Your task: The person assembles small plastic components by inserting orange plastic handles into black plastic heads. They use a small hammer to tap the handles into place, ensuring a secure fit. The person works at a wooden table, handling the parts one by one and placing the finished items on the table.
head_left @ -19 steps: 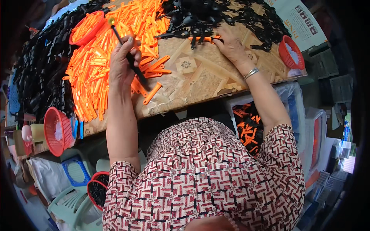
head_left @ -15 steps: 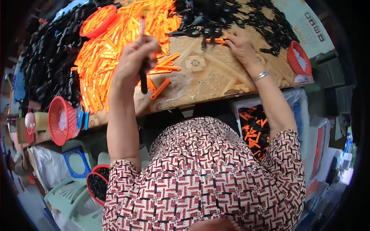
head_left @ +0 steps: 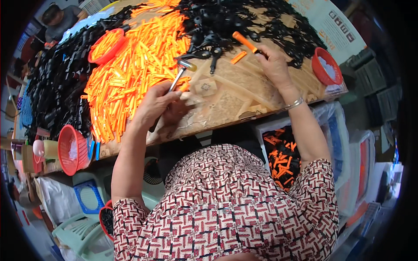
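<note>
My left hand [head_left: 160,102] is closed around a small hammer [head_left: 175,80] with a metal shaft and a dark grip. The hammer's yellowish-tipped head points away from me, over the near edge of a heap of orange plastic strips [head_left: 126,78]. A few strips lie close to those fingers. To the right, my right hand [head_left: 276,67] pinches an orange strip [head_left: 244,41] joined to a black part at its near end, held over the table. Under it rests a short loose orange strip [head_left: 238,57]. A black plastic piece [head_left: 214,59] lies between both hands.
Black plastic parts [head_left: 52,91] pile up at left, and more [head_left: 261,19] at the back. Red baskets [head_left: 315,69] stand at both sides; one [head_left: 99,58] sits in the orange heap. Below the table edge [head_left: 204,127], a bin [head_left: 283,163] holds orange-black pieces. Another person [head_left: 65,24] is far left.
My left hand has lowered the hammer, turning its head away from me. My right hand has raised the orange strip off the table, clear of the black pieces. The view has shifted slightly.
</note>
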Demonstrator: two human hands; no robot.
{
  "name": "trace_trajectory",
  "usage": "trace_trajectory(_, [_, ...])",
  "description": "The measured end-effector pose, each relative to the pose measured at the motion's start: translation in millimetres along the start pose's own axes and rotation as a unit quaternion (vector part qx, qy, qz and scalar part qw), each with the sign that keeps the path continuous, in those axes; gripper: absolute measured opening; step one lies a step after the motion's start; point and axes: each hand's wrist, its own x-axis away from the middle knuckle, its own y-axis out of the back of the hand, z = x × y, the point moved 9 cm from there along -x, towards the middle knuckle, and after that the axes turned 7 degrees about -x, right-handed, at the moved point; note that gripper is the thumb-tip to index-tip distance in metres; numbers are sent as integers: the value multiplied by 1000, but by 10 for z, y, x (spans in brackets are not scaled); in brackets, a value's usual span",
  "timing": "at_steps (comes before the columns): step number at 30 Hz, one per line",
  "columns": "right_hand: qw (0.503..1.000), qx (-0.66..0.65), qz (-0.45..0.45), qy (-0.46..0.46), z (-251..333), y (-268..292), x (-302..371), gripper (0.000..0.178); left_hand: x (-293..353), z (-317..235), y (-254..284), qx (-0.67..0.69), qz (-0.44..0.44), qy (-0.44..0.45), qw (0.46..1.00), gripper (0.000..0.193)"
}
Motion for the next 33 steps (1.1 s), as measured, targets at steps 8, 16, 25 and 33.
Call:
trace_trajectory(8, [752, -504, 384, -183, 284, -842, 1734, 28, 303, -60, -96, 23, 7, -58, 998, 23])
trace_trajectory(16, [646, -601, 371, -290, 205, -1652, 2200, 34, 277, -234, -574, -210, 66, -172, 960, 24])
trace_trajectory(25, [664, -593, 340, -302, 220, -1554, 2115, 30, -32, -276, -930, -289, 46, -175, 940, 21])
trace_trajectory(33, [659, -587, 366, -295, 201, -1541, 2097, 29, -67, -281, -992, -310, 60, -196, 928, 21])
